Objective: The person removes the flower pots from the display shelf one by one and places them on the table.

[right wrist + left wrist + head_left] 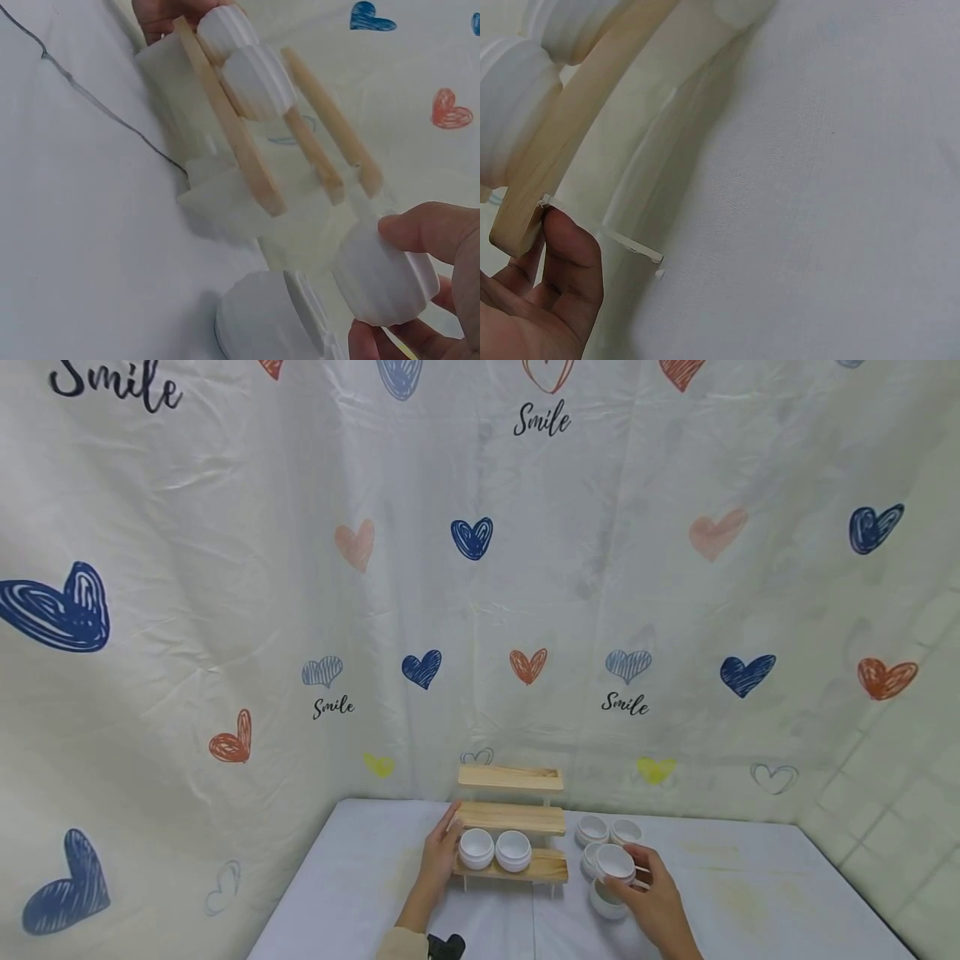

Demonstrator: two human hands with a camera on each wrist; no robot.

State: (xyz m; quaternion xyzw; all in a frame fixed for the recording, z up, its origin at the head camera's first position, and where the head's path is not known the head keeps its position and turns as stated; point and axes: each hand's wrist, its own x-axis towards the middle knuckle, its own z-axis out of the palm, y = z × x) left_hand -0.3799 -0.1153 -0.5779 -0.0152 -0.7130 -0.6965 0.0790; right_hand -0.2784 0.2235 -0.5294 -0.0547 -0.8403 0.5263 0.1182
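A three-tier wooden display stand (512, 817) with clear side supports stands on the table. Two small white ribbed bowls (476, 847) sit side by side on its lowest board, towards the left and middle. My left hand (441, 852) grips the stand's left side, its thumb and fingers at the end of a board (577, 120) in the left wrist view. My right hand (654, 893) pinches another white bowl (384, 276) between thumb and fingers, above the loose bowls right of the stand. One standing bowl (266, 319) is close below it in the right wrist view.
Several white bowls (592, 829) stand in a cluster to the right of the stand. A white cloth covers the table (727, 893). Behind it hangs a pale curtain (570, 585) printed with hearts. The stand's upper two boards (512, 778) carry no bowls.
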